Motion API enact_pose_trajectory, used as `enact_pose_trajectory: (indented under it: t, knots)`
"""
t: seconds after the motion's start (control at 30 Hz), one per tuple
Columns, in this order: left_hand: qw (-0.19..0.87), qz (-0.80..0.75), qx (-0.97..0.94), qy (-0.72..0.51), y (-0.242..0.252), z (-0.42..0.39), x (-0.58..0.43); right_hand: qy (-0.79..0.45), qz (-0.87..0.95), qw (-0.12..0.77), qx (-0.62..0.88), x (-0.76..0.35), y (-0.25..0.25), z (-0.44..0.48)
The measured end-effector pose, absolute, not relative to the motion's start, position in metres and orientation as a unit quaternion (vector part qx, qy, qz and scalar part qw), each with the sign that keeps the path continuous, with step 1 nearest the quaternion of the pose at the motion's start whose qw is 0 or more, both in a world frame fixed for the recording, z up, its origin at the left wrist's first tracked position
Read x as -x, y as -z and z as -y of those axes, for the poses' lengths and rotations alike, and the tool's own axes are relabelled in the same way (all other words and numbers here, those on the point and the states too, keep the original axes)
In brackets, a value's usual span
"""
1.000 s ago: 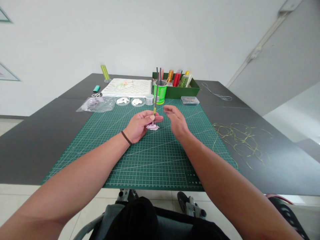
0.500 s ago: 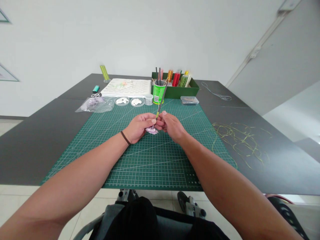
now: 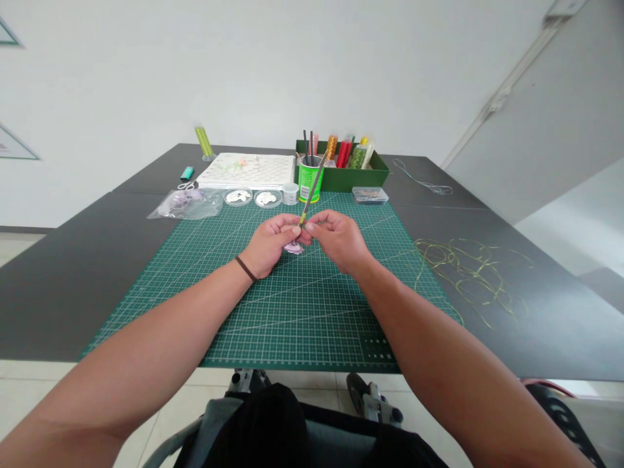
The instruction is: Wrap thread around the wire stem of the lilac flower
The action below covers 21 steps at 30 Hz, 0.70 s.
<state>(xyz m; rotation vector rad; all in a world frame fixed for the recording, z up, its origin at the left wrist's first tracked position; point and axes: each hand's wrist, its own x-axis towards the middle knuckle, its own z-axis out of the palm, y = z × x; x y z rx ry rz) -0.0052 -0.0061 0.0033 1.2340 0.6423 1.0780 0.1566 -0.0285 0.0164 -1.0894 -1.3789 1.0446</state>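
My left hand (image 3: 270, 246) pinches a thin dark stem (image 3: 312, 192) between thumb and fingers. The stem leans up and away to the right. Yellow-green thread (image 3: 303, 219) is wound round it just above my left fingertips. Below the thumb hangs a pale purple flower (image 3: 294, 248), head down, partly hidden by the fingers. My right hand (image 3: 340, 240) is closed in a pinch close beside the wound part; what lies between its fingertips is too small to make out.
Loose yellow-green thread (image 3: 463, 273) lies tangled on the right, over the green cutting mat (image 3: 302, 312) and dark table. Behind stand a green can (image 3: 309, 183), a green box (image 3: 361, 179) of colourful tubes, dishes of white pieces (image 3: 268, 199), a plastic bag (image 3: 190, 203) and scissors (image 3: 186, 186).
My right hand has risen slightly, its fingers changing from lying against my left fingers to a pinch beside the stem. The stem and flower have shifted a little left and up.
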Motion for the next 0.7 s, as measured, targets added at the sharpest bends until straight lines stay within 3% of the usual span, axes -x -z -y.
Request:
enact_pose_trajectory:
  t: [0.23, 0.7]
  knots:
    - [0.545, -0.336, -0.604, -0.475, 0.0004, 0.0054, 0.0041, -0.422, 0.579, 0.489, 0.497, -0.1564, -0.0195, 0.0286]
    - [0.528, -0.355, -0.615, -0.466, -0.0006, 0.0072, 0.0035, -0.404, 0.599, 0.477, 0.500, -0.1581, -0.0195, 0.0292]
